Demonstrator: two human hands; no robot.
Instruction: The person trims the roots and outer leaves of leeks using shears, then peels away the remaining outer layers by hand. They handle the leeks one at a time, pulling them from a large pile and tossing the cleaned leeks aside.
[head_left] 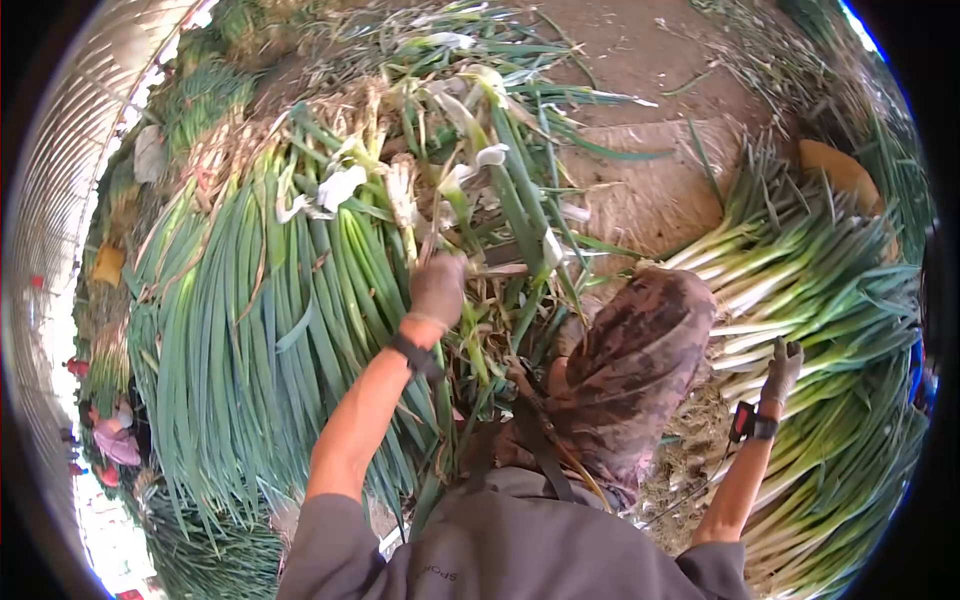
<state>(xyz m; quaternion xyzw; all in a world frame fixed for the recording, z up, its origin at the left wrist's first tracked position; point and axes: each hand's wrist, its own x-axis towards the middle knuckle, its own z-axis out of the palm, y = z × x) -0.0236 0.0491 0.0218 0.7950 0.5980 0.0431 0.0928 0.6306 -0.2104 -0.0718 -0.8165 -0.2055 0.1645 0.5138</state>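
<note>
My left hand [437,290], in a grey glove with a black wrist strap, is closed around the stalks of a bunch of green onions [480,170]. Their pale ends and loose skins stick up beyond the fist. My right hand [782,368], also gloved and wearing a black wrist device, is held out to the right with the fingers apart and holds nothing. It hovers just over a pile of trimmed onions [800,270] with white stems. A camouflage cloth [630,365] hangs between my arms.
A big heap of long green onions [250,320] fills the left. Bare ground with a woven mat [640,190] lies at the top centre. A yellow-brown object [835,165] sits at the upper right. People in pink clothing [110,440] work by the far-left greenhouse wall.
</note>
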